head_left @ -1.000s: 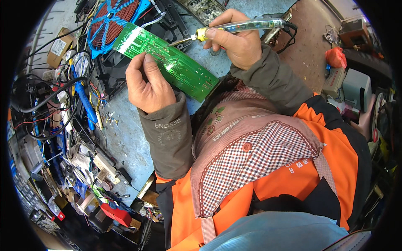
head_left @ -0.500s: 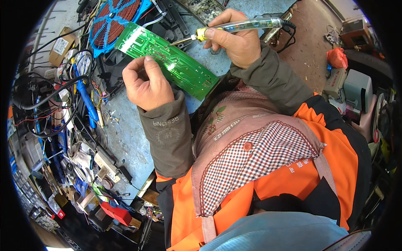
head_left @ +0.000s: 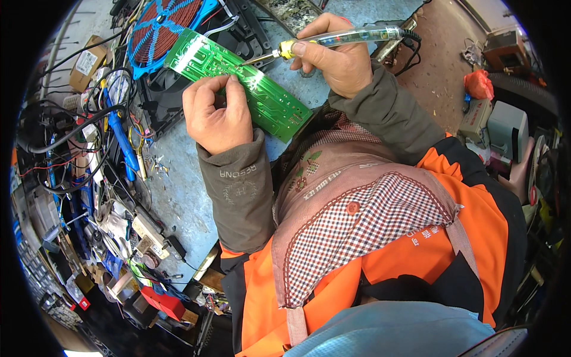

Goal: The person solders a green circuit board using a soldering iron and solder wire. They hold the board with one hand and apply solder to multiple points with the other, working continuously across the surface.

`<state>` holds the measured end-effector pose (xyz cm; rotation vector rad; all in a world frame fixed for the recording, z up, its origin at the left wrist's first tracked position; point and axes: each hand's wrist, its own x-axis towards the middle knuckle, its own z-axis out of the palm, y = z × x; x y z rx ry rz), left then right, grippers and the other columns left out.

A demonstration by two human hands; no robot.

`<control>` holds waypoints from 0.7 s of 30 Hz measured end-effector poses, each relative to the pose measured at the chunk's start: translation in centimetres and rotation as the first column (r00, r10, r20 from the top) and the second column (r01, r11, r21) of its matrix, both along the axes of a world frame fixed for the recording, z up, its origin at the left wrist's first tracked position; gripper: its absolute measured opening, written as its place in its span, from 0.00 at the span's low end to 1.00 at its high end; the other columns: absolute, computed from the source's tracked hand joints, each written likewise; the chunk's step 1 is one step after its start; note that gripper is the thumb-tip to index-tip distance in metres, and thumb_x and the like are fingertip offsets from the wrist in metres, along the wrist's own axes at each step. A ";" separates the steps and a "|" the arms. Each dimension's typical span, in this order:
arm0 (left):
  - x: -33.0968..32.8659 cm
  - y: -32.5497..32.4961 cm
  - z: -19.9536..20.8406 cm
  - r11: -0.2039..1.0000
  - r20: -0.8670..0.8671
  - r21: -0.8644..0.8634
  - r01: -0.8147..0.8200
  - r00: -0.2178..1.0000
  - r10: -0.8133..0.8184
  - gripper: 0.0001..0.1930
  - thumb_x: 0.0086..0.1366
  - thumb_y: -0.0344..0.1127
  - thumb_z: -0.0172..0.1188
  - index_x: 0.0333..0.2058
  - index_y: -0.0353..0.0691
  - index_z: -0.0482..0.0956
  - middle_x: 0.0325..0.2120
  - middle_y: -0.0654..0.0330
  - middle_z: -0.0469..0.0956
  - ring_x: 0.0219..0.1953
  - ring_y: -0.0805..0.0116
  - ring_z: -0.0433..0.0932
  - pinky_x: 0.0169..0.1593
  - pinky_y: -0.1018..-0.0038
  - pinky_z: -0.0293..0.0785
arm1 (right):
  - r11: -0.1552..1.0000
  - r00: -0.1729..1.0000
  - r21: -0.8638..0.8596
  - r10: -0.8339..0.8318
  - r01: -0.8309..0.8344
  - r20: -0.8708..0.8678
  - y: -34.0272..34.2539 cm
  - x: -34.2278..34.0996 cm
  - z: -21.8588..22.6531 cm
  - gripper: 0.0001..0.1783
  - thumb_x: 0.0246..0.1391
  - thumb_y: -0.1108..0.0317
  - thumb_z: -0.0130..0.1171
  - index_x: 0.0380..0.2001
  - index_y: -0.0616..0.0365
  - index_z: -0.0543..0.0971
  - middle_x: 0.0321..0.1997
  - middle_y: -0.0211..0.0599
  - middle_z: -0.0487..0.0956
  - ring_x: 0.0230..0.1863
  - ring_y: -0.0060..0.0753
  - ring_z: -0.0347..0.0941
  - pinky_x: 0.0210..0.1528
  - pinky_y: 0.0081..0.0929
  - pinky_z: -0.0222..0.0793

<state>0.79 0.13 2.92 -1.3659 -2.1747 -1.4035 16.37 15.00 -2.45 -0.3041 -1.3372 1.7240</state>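
A long green circuit board [head_left: 270, 104] lies slanted across the blue-grey bench, solder side up. My left hand [head_left: 215, 116] grips its near edge, fingers curled over it. My right hand [head_left: 339, 59] holds a soldering iron [head_left: 348, 38] with a clear handle and a yellow collar. Its metal tip [head_left: 248, 59] touches the board near the middle, just above my left fingers.
A round copper coil on a blue frame [head_left: 163, 33] sits on a black housing behind the board. Tangled wires, a blue tool [head_left: 122, 140], small parts and a cardboard box [head_left: 86, 62] crowd the left. Grey boxes [head_left: 505, 125] stand at right.
My left hand has shifted slightly along the board's edge, and the board has turned a little. The iron's tip stays on the board near the same spot.
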 end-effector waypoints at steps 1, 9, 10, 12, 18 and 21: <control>0.0 0.0 0.0 1.000 -0.001 0.002 -0.002 1.000 0.002 0.05 0.58 0.20 0.73 0.33 0.34 0.87 0.36 0.55 0.82 0.36 0.63 0.83 0.41 0.69 0.80 | 1.000 1.000 -0.006 -0.004 0.004 -0.016 0.0 -0.1 0.0 0.13 0.63 0.69 0.73 0.41 0.65 0.79 0.31 0.40 0.87 0.30 0.28 0.87 0.29 0.22 0.80; -0.2 0.0 -0.1 1.000 -0.028 -0.006 -0.018 0.999 0.017 0.05 0.58 0.21 0.74 0.33 0.35 0.87 0.35 0.55 0.81 0.35 0.63 0.82 0.39 0.69 0.79 | 1.000 1.000 -0.020 0.009 -0.009 -0.002 0.0 -0.2 0.1 0.13 0.63 0.69 0.73 0.40 0.65 0.79 0.31 0.40 0.87 0.31 0.27 0.87 0.30 0.21 0.80; -0.2 0.0 -0.2 1.000 -0.024 -0.005 -0.019 1.000 0.019 0.05 0.58 0.21 0.74 0.33 0.35 0.87 0.35 0.56 0.81 0.35 0.63 0.82 0.39 0.69 0.79 | 1.000 1.000 -0.027 0.014 -0.014 0.003 0.0 -0.2 0.0 0.13 0.63 0.69 0.73 0.41 0.65 0.80 0.31 0.40 0.87 0.31 0.27 0.87 0.30 0.21 0.80; -0.3 0.1 -0.4 1.000 -0.022 0.002 -0.020 1.000 0.020 0.05 0.58 0.21 0.74 0.33 0.35 0.87 0.35 0.56 0.81 0.35 0.63 0.82 0.39 0.69 0.79 | 1.000 1.000 -0.020 0.022 -0.022 -0.003 0.2 -0.3 -0.4 0.13 0.63 0.68 0.73 0.41 0.65 0.80 0.32 0.40 0.87 0.31 0.28 0.87 0.30 0.22 0.80; -0.4 0.2 -0.6 1.000 -0.069 0.019 -0.014 0.998 0.015 0.05 0.58 0.22 0.74 0.33 0.35 0.88 0.36 0.56 0.81 0.35 0.63 0.82 0.38 0.69 0.79 | 0.999 1.000 -0.045 0.019 -0.019 -0.010 0.2 -0.5 -0.4 0.13 0.64 0.67 0.73 0.41 0.65 0.81 0.33 0.42 0.88 0.31 0.28 0.87 0.30 0.22 0.80; -0.4 0.2 -0.5 1.000 -0.076 0.014 -0.018 0.997 0.019 0.05 0.58 0.22 0.74 0.33 0.35 0.88 0.36 0.56 0.81 0.35 0.63 0.81 0.38 0.69 0.78 | 0.998 1.000 -0.064 0.013 -0.014 -0.016 0.0 -0.7 -0.2 0.13 0.64 0.67 0.73 0.41 0.64 0.81 0.34 0.42 0.88 0.31 0.28 0.87 0.30 0.21 0.80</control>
